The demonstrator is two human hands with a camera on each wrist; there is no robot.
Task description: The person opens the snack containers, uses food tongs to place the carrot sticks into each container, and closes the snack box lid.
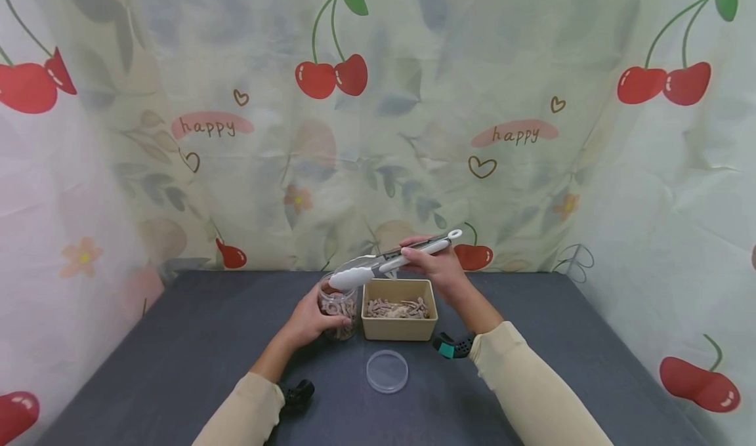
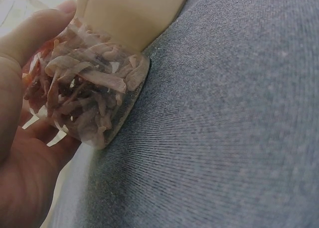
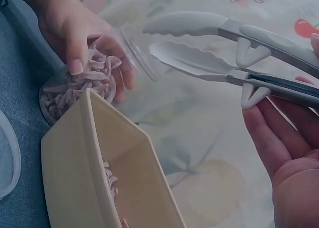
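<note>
My left hand (image 1: 308,318) grips a clear jar (image 2: 119,115) standing on the dark cloth. Through its wall show greyish-pink dried strips (image 2: 84,73), filling much of the lower part. My right hand (image 1: 440,269) holds white-and-grey tongs (image 1: 354,277), their scalloped heads over the jar's mouth in the head view. In the right wrist view the tongs' heads stand a little apart, with nothing seen between them. Beside the jar, on its right, is a beige rectangular box (image 1: 398,330) with more of the same strips (image 1: 397,309) on its bottom.
A round clear lid (image 1: 387,371) lies on the dark cloth-covered table (image 1: 224,328), in front of the box. A cherry-patterned curtain (image 1: 413,170) hangs behind the table and along both sides.
</note>
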